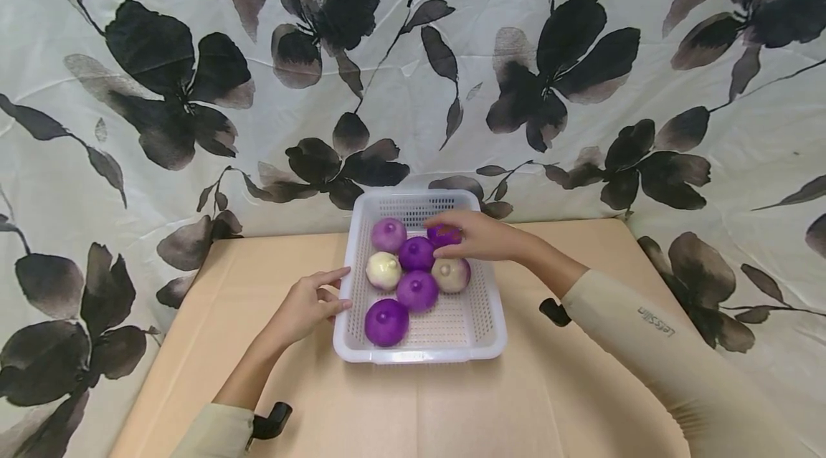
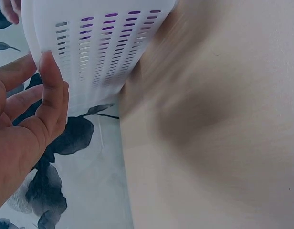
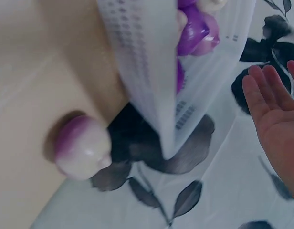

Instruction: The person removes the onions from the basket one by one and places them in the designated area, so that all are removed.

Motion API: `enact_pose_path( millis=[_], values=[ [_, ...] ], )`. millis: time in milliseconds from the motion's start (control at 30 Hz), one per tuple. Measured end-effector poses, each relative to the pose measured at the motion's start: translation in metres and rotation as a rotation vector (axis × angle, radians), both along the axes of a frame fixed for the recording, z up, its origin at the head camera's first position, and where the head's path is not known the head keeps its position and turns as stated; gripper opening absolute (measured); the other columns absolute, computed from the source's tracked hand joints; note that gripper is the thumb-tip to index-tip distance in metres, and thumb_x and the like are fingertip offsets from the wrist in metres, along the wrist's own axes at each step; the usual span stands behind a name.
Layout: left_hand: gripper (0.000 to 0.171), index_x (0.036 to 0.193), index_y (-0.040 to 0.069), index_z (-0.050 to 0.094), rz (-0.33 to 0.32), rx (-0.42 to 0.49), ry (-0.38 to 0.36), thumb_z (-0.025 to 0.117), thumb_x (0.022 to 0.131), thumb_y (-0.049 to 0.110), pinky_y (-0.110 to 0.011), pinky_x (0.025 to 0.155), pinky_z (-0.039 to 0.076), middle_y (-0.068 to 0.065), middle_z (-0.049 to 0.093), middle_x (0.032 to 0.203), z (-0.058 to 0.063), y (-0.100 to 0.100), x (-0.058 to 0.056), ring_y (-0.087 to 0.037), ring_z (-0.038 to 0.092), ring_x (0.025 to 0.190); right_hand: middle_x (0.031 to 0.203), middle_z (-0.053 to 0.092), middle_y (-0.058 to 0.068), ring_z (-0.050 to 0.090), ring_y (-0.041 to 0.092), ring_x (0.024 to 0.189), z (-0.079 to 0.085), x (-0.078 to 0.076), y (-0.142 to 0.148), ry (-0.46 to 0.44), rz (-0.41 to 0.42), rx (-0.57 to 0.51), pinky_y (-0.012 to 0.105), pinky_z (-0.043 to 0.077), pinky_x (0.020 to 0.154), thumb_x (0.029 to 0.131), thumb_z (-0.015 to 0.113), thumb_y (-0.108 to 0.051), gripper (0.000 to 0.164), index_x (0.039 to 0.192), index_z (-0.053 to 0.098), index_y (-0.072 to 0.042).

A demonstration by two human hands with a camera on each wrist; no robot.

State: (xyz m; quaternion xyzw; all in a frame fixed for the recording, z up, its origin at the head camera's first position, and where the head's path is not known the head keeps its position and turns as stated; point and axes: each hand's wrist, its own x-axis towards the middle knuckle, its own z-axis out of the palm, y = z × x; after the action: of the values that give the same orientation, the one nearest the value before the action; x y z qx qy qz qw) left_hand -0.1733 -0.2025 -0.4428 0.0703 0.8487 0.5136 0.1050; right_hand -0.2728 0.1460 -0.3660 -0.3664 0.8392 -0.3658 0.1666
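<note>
A white perforated plastic basket (image 1: 422, 355) holds several onions. Most are purple, such as the front one (image 1: 386, 322); one is a pale onion (image 1: 383, 271) and another a white-and-purple onion (image 1: 450, 275). My left hand (image 1: 308, 307) touches the basket's left rim with its fingertips and thumb. Over the back right of the basket, my right hand (image 1: 476, 234) is spread above a partly covered purple onion (image 1: 444, 234). The right wrist view shows that hand's palm (image 3: 278, 126) with nothing in it. There, a white-and-purple onion (image 3: 83, 147) lies outside the basket.
The basket stands on a light tan table (image 1: 419, 408). Behind the table hangs a white cloth with dark flowers (image 1: 335, 164). Each wrist carries a black strap-like piece, such as the one on the left (image 1: 272, 421).
</note>
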Motion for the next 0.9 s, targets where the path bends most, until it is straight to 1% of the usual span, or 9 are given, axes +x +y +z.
enact_pose_path(
  millis=[67, 133, 267, 367, 500, 633, 667, 767, 900],
  values=[
    [0.063, 0.148, -0.005, 0.051, 0.003, -0.006, -0.001, 0.075, 0.090, -0.001, -0.048, 0.069, 0.065, -0.025, 0.059, 0.126, 0.000, 0.000, 0.000, -0.020, 0.073, 0.082, 0.146, 0.058, 0.012, 0.057, 0.033, 0.135, 0.001, 0.000, -0.008, -0.010, 0.050, 0.001, 0.052, 0.048, 0.114, 0.095, 0.075, -0.025, 0.057, 0.146, 0.056, -0.005],
    [0.062, 0.148, -0.005, 0.051, 0.003, -0.011, 0.003, 0.075, 0.090, -0.002, -0.046, 0.068, 0.065, -0.025, 0.059, 0.125, 0.000, -0.001, 0.000, -0.020, 0.072, 0.081, 0.146, 0.058, 0.011, 0.058, 0.032, 0.133, 0.002, 0.000, -0.017, -0.020, 0.085, 0.006, 0.051, 0.050, 0.112, 0.095, 0.076, -0.023, 0.056, 0.145, 0.057, -0.006],
    [0.062, 0.148, -0.005, 0.051, -0.005, -0.015, 0.012, 0.074, 0.090, -0.002, -0.044, 0.066, 0.065, -0.025, 0.060, 0.125, 0.000, 0.000, -0.002, -0.020, 0.072, 0.081, 0.147, 0.059, 0.006, 0.057, 0.027, 0.135, 0.002, 0.002, -0.032, 0.019, 0.122, 0.090, 0.048, 0.050, 0.113, 0.092, 0.079, -0.026, 0.058, 0.145, 0.059, -0.014],
    [0.062, 0.148, -0.005, 0.051, -0.013, -0.015, 0.009, 0.074, 0.091, -0.002, -0.041, 0.066, 0.065, -0.025, 0.059, 0.126, 0.000, 0.000, -0.003, -0.020, 0.072, 0.081, 0.148, 0.058, 0.006, 0.053, 0.026, 0.139, -0.001, 0.004, -0.044, 0.025, 0.166, 0.149, 0.045, 0.046, 0.117, 0.091, 0.080, -0.028, 0.059, 0.145, 0.059, -0.016],
    [0.062, 0.148, -0.004, 0.051, -0.012, -0.020, 0.009, 0.075, 0.091, -0.001, -0.036, 0.064, 0.064, -0.025, 0.060, 0.126, 0.000, -0.001, -0.002, -0.019, 0.071, 0.081, 0.146, 0.060, 0.011, 0.055, 0.030, 0.137, -0.011, 0.009, -0.062, -0.032, 0.252, 0.183, 0.046, 0.046, 0.116, 0.092, 0.078, -0.021, 0.059, 0.146, 0.056, -0.011],
    [0.062, 0.148, -0.004, 0.052, -0.010, -0.024, 0.015, 0.075, 0.091, -0.001, -0.041, 0.066, 0.064, -0.025, 0.060, 0.126, 0.000, -0.001, -0.001, -0.019, 0.071, 0.079, 0.145, 0.062, 0.010, 0.058, 0.032, 0.135, -0.022, 0.014, -0.076, -0.078, 0.315, 0.230, 0.042, 0.049, 0.114, 0.092, 0.077, -0.015, 0.061, 0.149, 0.054, -0.009],
    [0.062, 0.148, -0.004, 0.052, -0.012, -0.024, 0.017, 0.075, 0.091, -0.001, -0.043, 0.067, 0.065, -0.025, 0.060, 0.126, -0.001, -0.001, -0.001, -0.019, 0.071, 0.079, 0.144, 0.062, 0.009, 0.058, 0.030, 0.135, -0.025, 0.015, -0.078, -0.078, 0.321, 0.249, 0.040, 0.049, 0.114, 0.092, 0.078, -0.016, 0.062, 0.149, 0.054, -0.011],
    [0.062, 0.148, -0.005, 0.051, -0.016, -0.023, 0.020, 0.074, 0.091, -0.002, -0.048, 0.068, 0.064, -0.025, 0.060, 0.126, -0.001, -0.001, -0.001, -0.019, 0.071, 0.079, 0.145, 0.061, 0.008, 0.058, 0.030, 0.135, -0.030, 0.018, -0.087, -0.115, 0.332, 0.281, 0.036, 0.050, 0.113, 0.091, 0.079, -0.015, 0.063, 0.149, 0.054, -0.011],
    [0.061, 0.148, -0.005, 0.051, -0.019, -0.018, 0.023, 0.073, 0.091, -0.002, -0.050, 0.068, 0.064, -0.026, 0.060, 0.126, -0.001, -0.002, -0.001, -0.020, 0.071, 0.079, 0.140, 0.063, 0.011, 0.061, 0.031, 0.130, -0.036, 0.021, -0.097, -0.130, 0.344, 0.321, 0.038, 0.051, 0.111, 0.091, 0.080, -0.015, 0.064, 0.149, 0.054, -0.010]
  ],
)
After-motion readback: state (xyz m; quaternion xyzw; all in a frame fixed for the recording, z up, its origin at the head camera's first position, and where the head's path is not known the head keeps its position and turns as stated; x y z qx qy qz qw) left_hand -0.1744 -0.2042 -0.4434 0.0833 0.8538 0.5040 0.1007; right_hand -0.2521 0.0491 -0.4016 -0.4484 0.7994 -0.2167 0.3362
